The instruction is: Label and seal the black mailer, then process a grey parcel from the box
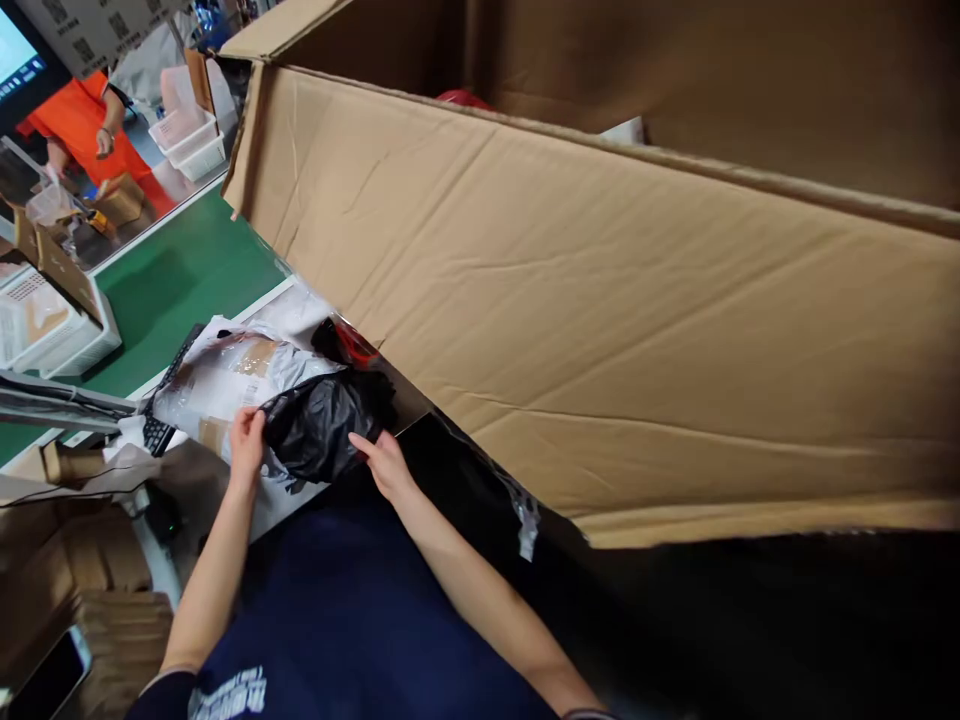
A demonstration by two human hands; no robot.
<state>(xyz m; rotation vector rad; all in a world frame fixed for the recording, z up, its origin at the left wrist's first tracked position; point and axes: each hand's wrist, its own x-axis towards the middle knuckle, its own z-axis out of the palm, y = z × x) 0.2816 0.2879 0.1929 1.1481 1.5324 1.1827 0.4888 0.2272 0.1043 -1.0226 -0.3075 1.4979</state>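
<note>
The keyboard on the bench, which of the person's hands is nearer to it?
The left. The left hand rests on the left edge of the black bag, just right of the keyboard. The right hand touches the bag's right side, farther from it.

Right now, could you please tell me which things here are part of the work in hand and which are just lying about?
In hand:
- black bag, touched by the left hand and the right hand
- grey parcel under it

Lying about:
- keyboard
- big carton
- white bins
- phone
- person in orange
</note>
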